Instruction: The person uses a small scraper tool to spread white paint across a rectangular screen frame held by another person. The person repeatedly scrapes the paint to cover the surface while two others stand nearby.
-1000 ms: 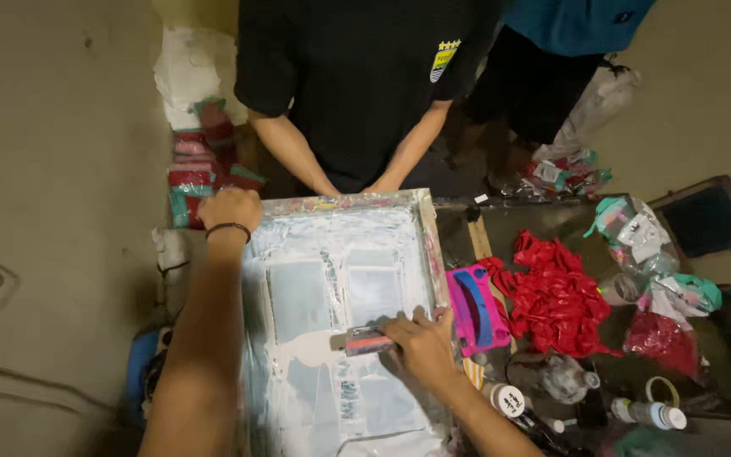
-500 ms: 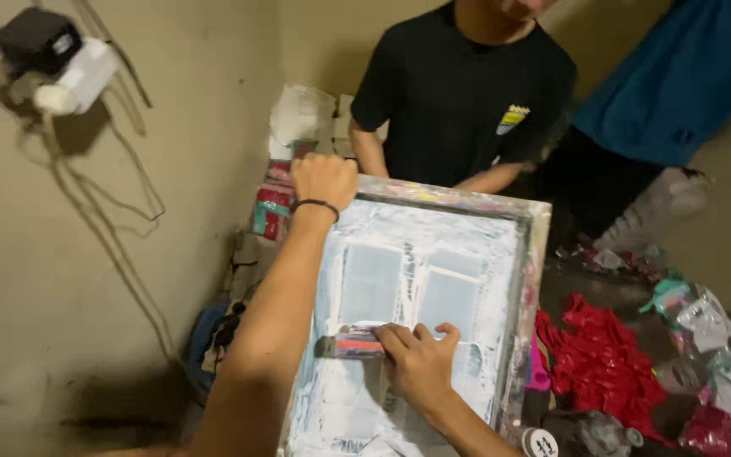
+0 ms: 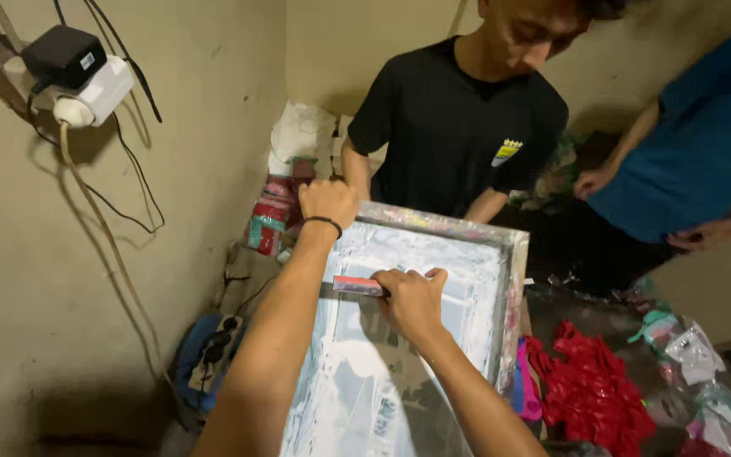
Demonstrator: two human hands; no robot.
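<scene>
Left hand (image 3: pixel 328 201) closed on far left corner of screen-printing frame (image 3: pixel 513 279), black wristband (image 3: pixel 325 222) on wrist. Right hand (image 3: pixel 412 298) presses squeegee (image 3: pixel 359 285) onto white-inked mesh (image 3: pixel 433 254), just right of the left forearm. Beyond the frame, person in black T-shirt (image 3: pixel 458 127). Red plastic pieces (image 3: pixel 590 385) right of the right hand.

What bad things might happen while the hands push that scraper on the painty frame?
The left hand grips only the far corner of the screen frame, so it might shift and smear the print. The right hand presses the squeegee on wet white ink and may get messy. The red bags lie close and could get stained.
</scene>
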